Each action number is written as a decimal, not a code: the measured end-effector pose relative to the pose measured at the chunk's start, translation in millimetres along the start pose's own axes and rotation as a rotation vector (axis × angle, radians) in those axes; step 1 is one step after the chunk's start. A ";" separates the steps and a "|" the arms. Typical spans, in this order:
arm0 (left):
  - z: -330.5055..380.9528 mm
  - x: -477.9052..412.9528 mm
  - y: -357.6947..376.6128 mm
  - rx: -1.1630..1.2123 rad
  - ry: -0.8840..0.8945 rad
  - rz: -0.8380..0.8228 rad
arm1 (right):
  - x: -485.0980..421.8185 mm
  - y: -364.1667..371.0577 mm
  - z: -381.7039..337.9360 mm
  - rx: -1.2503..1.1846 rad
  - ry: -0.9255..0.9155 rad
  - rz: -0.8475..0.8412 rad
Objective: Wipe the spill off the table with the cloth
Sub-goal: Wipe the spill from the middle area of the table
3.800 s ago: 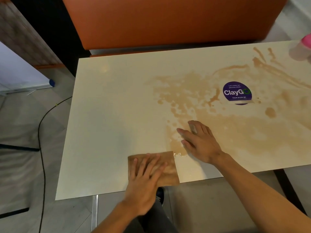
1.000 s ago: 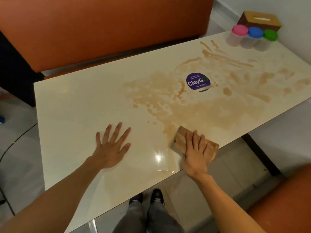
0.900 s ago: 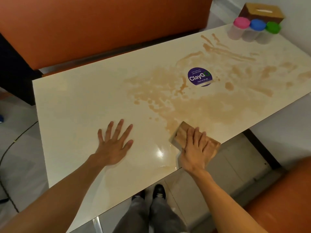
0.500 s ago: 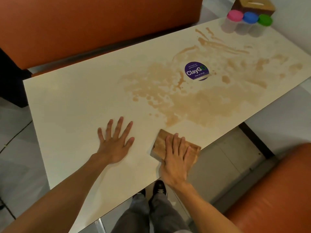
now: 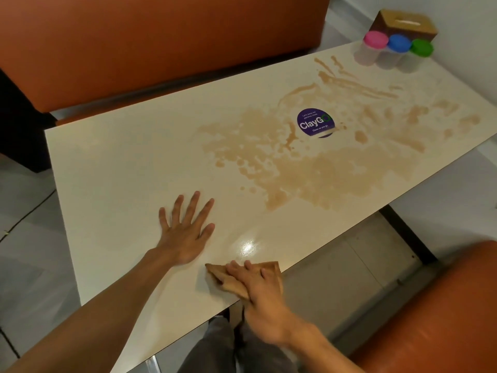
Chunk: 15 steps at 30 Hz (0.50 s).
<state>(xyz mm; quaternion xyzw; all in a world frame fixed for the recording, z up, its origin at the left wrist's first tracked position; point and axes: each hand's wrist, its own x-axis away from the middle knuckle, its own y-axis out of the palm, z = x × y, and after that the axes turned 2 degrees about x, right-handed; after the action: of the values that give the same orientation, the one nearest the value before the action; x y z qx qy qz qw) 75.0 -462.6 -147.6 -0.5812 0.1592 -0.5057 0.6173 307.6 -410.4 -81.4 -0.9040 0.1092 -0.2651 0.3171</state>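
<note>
A wide light-brown spill (image 5: 317, 170) covers the middle and right of the cream table (image 5: 113, 168), reaching toward the far right corner. A folded brown cloth (image 5: 270, 273) lies at the table's near edge, partly hanging over it. My right hand (image 5: 258, 289) presses flat on the cloth, fingers pointing left. My left hand (image 5: 185, 232) rests flat on the bare tabletop, fingers spread, just left of the cloth. The strip between the cloth and the spill's near edge looks wet and shiny.
A purple round sticker (image 5: 315, 123) sits within the spill. Three small jars with pink (image 5: 374, 41), blue (image 5: 398, 44) and green (image 5: 421, 47) lids stand at the far right corner before a wooden tissue box (image 5: 406, 22). Orange benches (image 5: 161, 41) flank the table.
My right hand has dragged the cloth from the spill's near edge toward me and leftward to the table's edge. My left hand stayed flat in place.
</note>
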 end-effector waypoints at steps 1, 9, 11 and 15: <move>0.0 0.3 0.0 0.006 0.006 0.003 | -0.5 -19.5 -0.6 -0.110 -0.013 -0.026; -0.1 -3.5 3.5 -0.010 -0.009 0.023 | -89.4 -139.3 12.3 -0.050 -0.149 0.272; -1.7 -4.0 3.9 -0.004 -0.003 0.024 | -121.0 -139.0 24.4 0.274 -0.070 0.311; -2.7 -3.2 5.9 0.016 -0.001 0.034 | -136.2 -92.7 53.0 0.553 0.034 0.160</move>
<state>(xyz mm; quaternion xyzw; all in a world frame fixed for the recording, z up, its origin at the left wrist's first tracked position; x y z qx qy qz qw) 74.1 -462.6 -154.8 -0.5737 0.1643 -0.4962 0.6306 225.6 -261.5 -113.7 -0.7672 0.1087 -0.2740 0.5696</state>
